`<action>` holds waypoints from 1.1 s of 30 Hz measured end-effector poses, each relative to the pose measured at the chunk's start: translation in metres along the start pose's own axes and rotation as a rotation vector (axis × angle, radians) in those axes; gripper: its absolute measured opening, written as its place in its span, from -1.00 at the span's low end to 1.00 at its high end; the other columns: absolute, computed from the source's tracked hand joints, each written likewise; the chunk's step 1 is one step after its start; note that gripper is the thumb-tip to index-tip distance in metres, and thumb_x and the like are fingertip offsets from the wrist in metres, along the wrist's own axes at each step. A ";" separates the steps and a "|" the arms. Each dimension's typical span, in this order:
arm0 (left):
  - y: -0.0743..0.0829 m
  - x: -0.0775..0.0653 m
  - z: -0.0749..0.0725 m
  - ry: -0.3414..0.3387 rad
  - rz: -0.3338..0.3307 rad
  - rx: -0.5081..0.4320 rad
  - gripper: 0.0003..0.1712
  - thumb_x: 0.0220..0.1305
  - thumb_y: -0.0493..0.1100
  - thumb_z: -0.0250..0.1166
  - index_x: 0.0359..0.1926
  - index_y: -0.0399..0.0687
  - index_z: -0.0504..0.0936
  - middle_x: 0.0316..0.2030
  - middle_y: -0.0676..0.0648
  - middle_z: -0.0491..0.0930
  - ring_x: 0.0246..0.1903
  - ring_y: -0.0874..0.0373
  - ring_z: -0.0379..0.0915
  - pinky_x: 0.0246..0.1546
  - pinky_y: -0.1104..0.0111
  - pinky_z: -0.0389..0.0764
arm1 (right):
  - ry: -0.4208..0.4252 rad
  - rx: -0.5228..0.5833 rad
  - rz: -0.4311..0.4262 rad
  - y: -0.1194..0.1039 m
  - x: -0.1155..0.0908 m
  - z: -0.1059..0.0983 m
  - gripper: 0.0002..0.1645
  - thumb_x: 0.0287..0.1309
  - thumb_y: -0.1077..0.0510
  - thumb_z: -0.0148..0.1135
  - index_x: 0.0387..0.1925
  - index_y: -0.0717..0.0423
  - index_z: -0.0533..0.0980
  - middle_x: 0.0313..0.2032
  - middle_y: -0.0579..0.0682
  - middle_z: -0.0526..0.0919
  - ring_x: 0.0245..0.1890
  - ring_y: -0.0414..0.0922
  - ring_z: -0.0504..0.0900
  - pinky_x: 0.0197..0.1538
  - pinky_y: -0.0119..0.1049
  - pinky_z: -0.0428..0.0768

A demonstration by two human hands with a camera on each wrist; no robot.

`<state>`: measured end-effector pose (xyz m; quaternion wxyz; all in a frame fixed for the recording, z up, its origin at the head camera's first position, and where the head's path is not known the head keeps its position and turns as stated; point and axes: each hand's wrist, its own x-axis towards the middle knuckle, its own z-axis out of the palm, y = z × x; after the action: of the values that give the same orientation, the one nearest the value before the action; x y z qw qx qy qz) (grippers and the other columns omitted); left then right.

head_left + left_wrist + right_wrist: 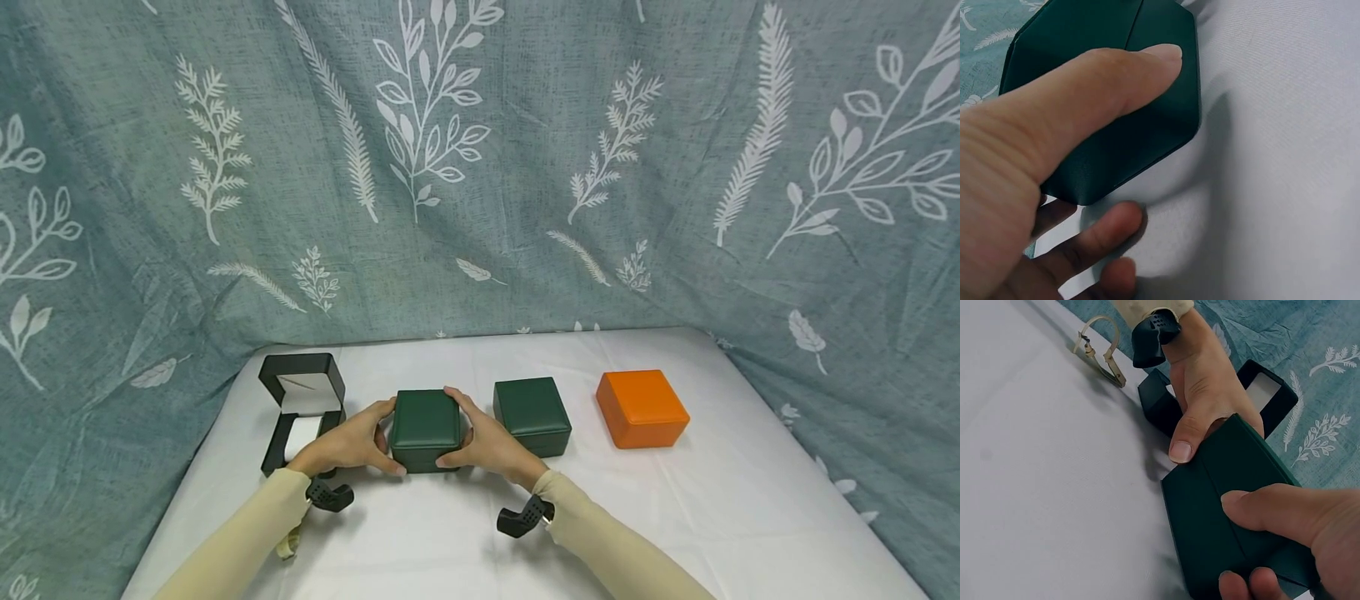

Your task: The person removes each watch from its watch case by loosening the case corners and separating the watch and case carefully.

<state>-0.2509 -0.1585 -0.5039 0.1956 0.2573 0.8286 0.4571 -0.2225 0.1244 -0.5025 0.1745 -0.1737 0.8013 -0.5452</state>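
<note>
A dark green, leather-look box [426, 421] with its lid down is between the two hands on the white table. The left hand [351, 439] grips its left side, thumb along the near face and fingers toward the back corner. On the opposite side, the right hand [491, 443] holds it the same way. In the right wrist view, the right thumb [1266, 509] presses by the lid seam of the green box [1210, 469]. The left thumb [1129, 75] lies across the seam in the left wrist view.
An open black box [303, 367] with a white lining stands beside the left hand. A beige strap-like loop, perhaps a watch [1100, 353], lies near the left forearm. Right of the hands are a second green box [532, 412] and an orange box [645, 408]. A patterned curtain [480, 167] hangs behind.
</note>
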 end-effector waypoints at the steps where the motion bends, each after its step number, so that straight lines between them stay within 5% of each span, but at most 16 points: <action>1: 0.000 0.000 0.000 0.003 -0.006 0.007 0.38 -0.11 -0.18 0.73 0.63 -0.05 0.04 0.29 -0.33 0.29 -0.41 -0.01 0.51 -0.43 0.25 0.59 | 0.000 0.007 0.009 0.000 0.000 0.000 0.39 0.01 0.14 0.65 0.61 -0.53 -0.07 -0.45 0.15 0.71 -0.41 0.15 0.70 -0.32 -0.14 0.56; 5: 0.002 -0.001 0.000 0.013 -0.018 0.029 0.39 -0.09 -0.16 0.73 0.64 -0.06 0.02 0.34 -0.33 0.24 -0.39 0.01 0.49 -0.41 0.24 0.59 | 0.020 0.014 0.030 0.000 0.000 0.001 0.37 -0.01 0.12 0.66 0.59 -0.61 -0.03 -0.46 0.13 0.71 -0.43 0.14 0.69 -0.34 -0.09 0.58; 11: 0.003 -0.003 0.001 -0.013 -0.044 -0.009 0.44 -0.07 -0.21 0.71 0.64 -0.14 -0.09 -0.25 -0.26 0.58 -0.46 0.02 0.52 -0.44 0.23 0.58 | 0.044 0.031 0.033 0.001 0.000 0.003 0.37 -0.07 0.14 0.69 0.57 -0.63 0.04 -0.48 0.14 0.69 -0.54 0.08 0.59 -0.44 -0.09 0.56; 24: 0.002 -0.007 -0.001 0.038 -0.056 -0.001 0.49 -0.19 -0.25 0.75 0.63 -0.20 -0.07 -0.46 -0.16 0.61 -0.51 0.01 0.54 -0.46 0.21 0.58 | 0.047 0.139 0.029 0.001 0.003 0.005 0.36 -0.09 0.09 0.71 0.58 -0.58 0.06 -0.61 0.02 0.50 -0.61 -0.07 0.40 -0.47 -0.20 0.46; 28: 0.003 -0.008 -0.002 0.051 -0.080 -0.012 0.52 -0.21 -0.27 0.75 0.64 -0.21 -0.09 -0.45 -0.15 0.63 -0.49 0.00 0.57 -0.44 0.18 0.58 | 0.042 0.184 -0.001 0.001 0.004 0.005 0.33 -0.07 0.05 0.70 0.56 -0.63 0.06 0.02 0.12 0.60 -0.58 -0.07 0.41 -0.46 -0.20 0.47; 31: 0.002 -0.008 -0.002 0.055 -0.096 -0.007 0.54 -0.22 -0.26 0.76 0.64 -0.21 -0.11 -0.46 -0.14 0.63 -0.50 0.01 0.57 -0.44 0.20 0.58 | 0.044 0.212 -0.013 0.003 0.004 0.005 0.29 -0.06 0.02 0.70 0.52 -0.70 0.08 0.51 0.10 0.15 -0.56 -0.06 0.40 -0.45 -0.18 0.47; 33: 0.003 -0.009 -0.001 0.055 -0.096 -0.006 0.54 -0.21 -0.26 0.75 0.64 -0.23 -0.12 -0.47 -0.13 0.62 -0.52 0.04 0.55 -0.48 0.22 0.55 | 0.049 0.226 -0.012 0.004 0.004 0.005 0.27 -0.05 -0.02 0.69 0.51 -0.72 0.09 0.57 0.02 0.02 -0.56 -0.07 0.37 -0.45 -0.17 0.45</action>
<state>-0.2442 -0.1634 -0.5003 0.1954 0.2043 0.8436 0.4566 -0.2240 0.1193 -0.5083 0.1703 -0.1442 0.7377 -0.6372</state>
